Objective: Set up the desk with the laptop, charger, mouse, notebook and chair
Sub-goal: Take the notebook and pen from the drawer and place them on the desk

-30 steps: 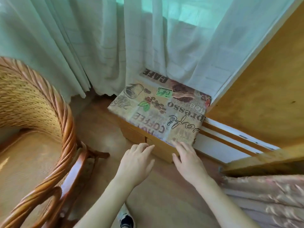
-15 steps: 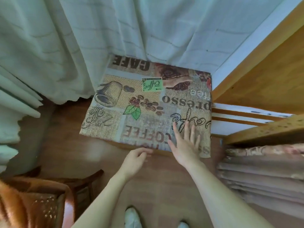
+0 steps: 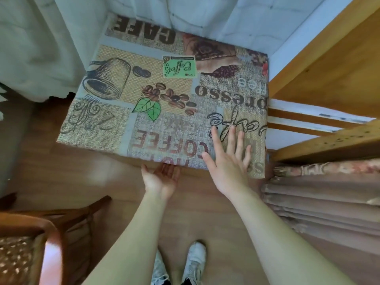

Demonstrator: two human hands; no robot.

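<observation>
We note a wood floor (image 3: 61,177) in warm brown. Pale curtains (image 3: 41,48) hang along the far side, daylight showing through them. A wooden desk (image 3: 329,64) stands at right, with folded brownish drapes (image 3: 329,198) below it. A wicker armchair (image 3: 30,243) sits at lower left.

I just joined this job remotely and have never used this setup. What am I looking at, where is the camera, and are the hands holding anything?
There is no machine: a person works bare-handed, and the one camera sits on their head, looking down. The right hand lies flat, fingers straight, on a coffee-print cushioned seat. The left hand is palm-up at the seat's front edge, fingertips hidden beneath it. Nothing is gripped. A wicker chair shows at lower left, a wooden desk at right, curtains behind.
</observation>
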